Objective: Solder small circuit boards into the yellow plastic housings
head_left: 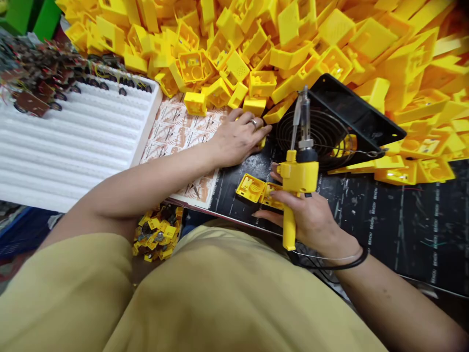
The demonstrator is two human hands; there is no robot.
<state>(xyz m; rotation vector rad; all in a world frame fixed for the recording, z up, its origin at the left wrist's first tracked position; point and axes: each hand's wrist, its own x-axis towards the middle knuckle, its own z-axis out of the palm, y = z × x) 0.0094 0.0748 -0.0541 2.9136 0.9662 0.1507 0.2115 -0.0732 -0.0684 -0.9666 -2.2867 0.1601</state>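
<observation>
My right hand (311, 215) is closed round a yellow soldering gun (298, 178), its metal tip pointing away from me. Its fingers also reach an open yellow case (251, 187) lying on the black mat, and they cover part of that case's right half. Farther off, my left hand (240, 137), with a ring on one finger, lies over a yellow piece at the near edge of the heap of yellow cases (234, 68). Most of that piece is hidden under the fingers, which are bent over it.
A black fan (351, 117) with a wire guard stands beyond the gun. At left lies a white ribbed foam tray (80, 142) with small wired parts. Printed sheets (176, 129) lie beside it. Below the table edge is a container of yellow pieces (157, 234).
</observation>
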